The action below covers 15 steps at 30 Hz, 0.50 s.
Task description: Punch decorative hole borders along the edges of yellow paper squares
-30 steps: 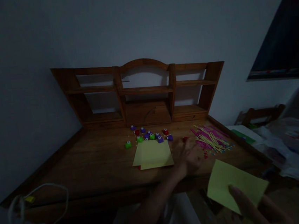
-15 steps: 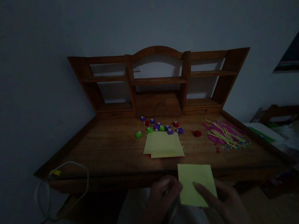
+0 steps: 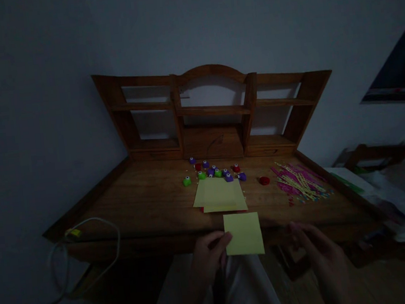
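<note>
A square sheet of pale yellow paper (image 3: 244, 234) is pinched at its left edge by my left hand (image 3: 208, 254), thumb on top. It is held in front of the desk's near edge, above my lap. My right hand (image 3: 317, 251) is off to the right, apart from the paper, with loosely bent fingers that look slightly blurred and nothing visible in them. Beyond the held sheet, a larger stack of yellow paper (image 3: 218, 193) lies on the desk, with a bit of red showing under its front edge.
Several small purple, green and red toy figures with eyes (image 3: 218, 173) sit behind the stack. One red toy (image 3: 264, 180) lies further right, near a pile of pink and yellow strips (image 3: 298, 181). A wooden shelf (image 3: 213, 110) backs the desk. A white cable (image 3: 118, 241) loops at left.
My right hand has let go of the yellow square and moved right. The square has shifted left and slightly up, now held by my left hand alone.
</note>
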{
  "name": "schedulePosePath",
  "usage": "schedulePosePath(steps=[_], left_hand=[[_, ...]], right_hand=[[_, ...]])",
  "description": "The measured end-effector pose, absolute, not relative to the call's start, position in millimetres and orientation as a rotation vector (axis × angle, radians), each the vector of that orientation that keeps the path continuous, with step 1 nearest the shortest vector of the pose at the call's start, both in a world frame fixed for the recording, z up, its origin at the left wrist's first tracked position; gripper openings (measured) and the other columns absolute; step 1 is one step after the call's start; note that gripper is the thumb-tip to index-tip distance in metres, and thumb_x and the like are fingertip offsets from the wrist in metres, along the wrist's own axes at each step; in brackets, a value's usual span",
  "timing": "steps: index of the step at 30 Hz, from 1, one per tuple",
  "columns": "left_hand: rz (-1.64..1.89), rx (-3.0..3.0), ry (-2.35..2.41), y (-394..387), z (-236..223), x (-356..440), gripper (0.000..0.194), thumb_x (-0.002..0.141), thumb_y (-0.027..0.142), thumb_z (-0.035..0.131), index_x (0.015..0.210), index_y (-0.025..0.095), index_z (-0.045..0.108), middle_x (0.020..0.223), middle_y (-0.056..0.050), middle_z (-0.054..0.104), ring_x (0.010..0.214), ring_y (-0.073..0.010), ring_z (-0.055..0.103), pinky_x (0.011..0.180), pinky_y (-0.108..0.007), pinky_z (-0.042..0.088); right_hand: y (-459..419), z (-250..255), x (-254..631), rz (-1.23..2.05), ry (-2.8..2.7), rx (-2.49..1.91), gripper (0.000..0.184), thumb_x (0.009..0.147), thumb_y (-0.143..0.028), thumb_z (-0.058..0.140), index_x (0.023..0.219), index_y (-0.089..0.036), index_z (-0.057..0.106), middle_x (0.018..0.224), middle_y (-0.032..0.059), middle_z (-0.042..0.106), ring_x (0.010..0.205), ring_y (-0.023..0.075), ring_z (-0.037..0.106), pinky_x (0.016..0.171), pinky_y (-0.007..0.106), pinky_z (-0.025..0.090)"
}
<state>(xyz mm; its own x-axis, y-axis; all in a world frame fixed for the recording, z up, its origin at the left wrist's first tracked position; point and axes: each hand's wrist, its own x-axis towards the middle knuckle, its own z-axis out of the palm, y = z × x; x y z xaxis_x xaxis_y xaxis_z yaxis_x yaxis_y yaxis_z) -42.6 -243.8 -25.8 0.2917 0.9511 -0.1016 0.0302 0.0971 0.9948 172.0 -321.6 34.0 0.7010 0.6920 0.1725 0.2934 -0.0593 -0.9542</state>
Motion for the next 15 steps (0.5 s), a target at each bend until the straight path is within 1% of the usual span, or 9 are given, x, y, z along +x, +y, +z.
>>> schedulePosePath(steps=[1, 2, 3, 5, 7, 9, 12, 13, 15], left_hand=[[0.912, 1.245, 1.066, -243.1, -25.9, -44.7, 0.042, 0.082, 0.054, 0.061, 0.076, 0.014, 0.069, 0.04, 0.005, 0.046, 0.036, -0.0084, 0.038, 0.041, -0.02, 0.032], [0.938, 1.238, 1.082, -243.2, -25.2, -47.0, 0.04, 0.082, 0.053, 0.061, 0.079, 0.014, 0.07, 0.044, 0.003, 0.053, 0.037, -0.0097, 0.044, 0.042, -0.02, 0.037], [0.989, 1.258, 1.101, -244.2, -23.8, -49.5, 0.037, 0.083, 0.051, 0.062, 0.082, 0.015, 0.072, 0.052, 0.0, 0.062, 0.043, -0.012, 0.053, 0.047, -0.021, 0.044], [1.16, 1.395, 1.137, -248.0, -20.5, -55.5, 0.03, 0.085, 0.044, 0.061, 0.083, 0.017, 0.073, 0.074, -0.004, 0.072, 0.067, -0.0174, 0.067, 0.067, -0.026, 0.055], [1.345, 1.612, 1.138, -252.6, -17.5, -62.2, 0.026, 0.088, 0.039, 0.057, 0.088, 0.02, 0.074, 0.087, -0.005, 0.074, 0.088, -0.0197, 0.069, 0.084, -0.031, 0.055], [1.454, 1.771, 1.109, -254.0, -14.2, -68.3, 0.03, 0.093, 0.035, 0.048, 0.098, 0.021, 0.074, 0.095, -0.006, 0.073, 0.098, -0.0193, 0.067, 0.091, -0.034, 0.054], [1.488, 1.761, 1.117, -243.3, -6.4, -72.5, 0.036, 0.096, 0.035, 0.04, 0.107, 0.022, 0.072, 0.101, -0.007, 0.073, 0.102, -0.0194, 0.066, 0.091, -0.035, 0.055], [1.49, 1.725, 1.134, -236.3, -3.4, -72.0, 0.034, 0.095, 0.036, 0.042, 0.106, 0.024, 0.072, 0.1, -0.006, 0.073, 0.101, -0.02, 0.067, 0.089, -0.035, 0.056], [1.48, 1.683, 1.156, -220.7, 0.9, -68.5, 0.028, 0.092, 0.039, 0.051, 0.102, 0.027, 0.074, 0.096, -0.005, 0.074, 0.097, -0.0216, 0.068, 0.084, -0.035, 0.058]], right_hand=[[-321.7, 33.8, 172.7, 0.393, -0.819, -1.651, 0.038, 0.067, -0.057, 0.072, 0.073, -0.019, 0.072, 0.065, 0.001, 0.068, 0.06, 0.0183, 0.063, 0.048, 0.019, 0.047], [-321.6, 33.1, 172.7, 0.402, -0.834, -1.651, 0.038, 0.067, -0.057, 0.072, 0.073, -0.019, 0.073, 0.065, 0.0009, 0.068, 0.061, 0.0186, 0.064, 0.049, 0.019, 0.048], [-321.3, 31.8, 172.2, 0.413, -0.85, -1.644, 0.038, 0.067, -0.057, 0.072, 0.073, -0.019, 0.073, 0.066, 0.0012, 0.068, 0.061, 0.019, 0.064, 0.05, 0.02, 0.049], [-319.7, 28.5, 170.3, 0.422, -0.872, -1.62, 0.038, 0.068, -0.057, 0.071, 0.074, -0.019, 0.073, 0.068, 0.0018, 0.07, 0.063, 0.0196, 0.065, 0.052, 0.02, 0.051], [-317.9, 27.2, 167.3, 0.421, -0.889, -1.599, 0.039, 0.069, -0.056, 0.071, 0.075, -0.018, 0.072, 0.068, 0.002, 0.07, 0.062, 0.0193, 0.066, 0.053, 0.02, 0.052], [-318.3, 31.4, 163.0, 0.4, -0.929, -1.594, 0.038, 0.072, -0.055, 0.07, 0.082, -0.018, 0.072, 0.068, 0.002, 0.07, 0.062, 0.0192, 0.067, 0.056, 0.021, 0.054], [-326.5, 50.0, 152.9, 0.248, -1.025, -1.573, 0.038, 0.075, -0.051, 0.068, 0.099, -0.022, 0.071, 0.081, 0.0034, 0.073, 0.073, 0.0213, 0.071, 0.061, 0.022, 0.057], [-331.1, 58.0, 148.6, 0.169, -1.044, -1.557, 0.039, 0.075, -0.05, 0.068, 0.105, -0.024, 0.07, 0.087, 0.0036, 0.074, 0.077, 0.022, 0.071, 0.063, 0.023, 0.057], [-340.8, 72.6, 139.2, 0.069, -1.11, -1.553, 0.035, 0.073, -0.045, 0.072, 0.105, -0.03, 0.07, 0.086, 0.0021, 0.074, 0.08, 0.0234, 0.071, 0.064, 0.025, 0.057]])
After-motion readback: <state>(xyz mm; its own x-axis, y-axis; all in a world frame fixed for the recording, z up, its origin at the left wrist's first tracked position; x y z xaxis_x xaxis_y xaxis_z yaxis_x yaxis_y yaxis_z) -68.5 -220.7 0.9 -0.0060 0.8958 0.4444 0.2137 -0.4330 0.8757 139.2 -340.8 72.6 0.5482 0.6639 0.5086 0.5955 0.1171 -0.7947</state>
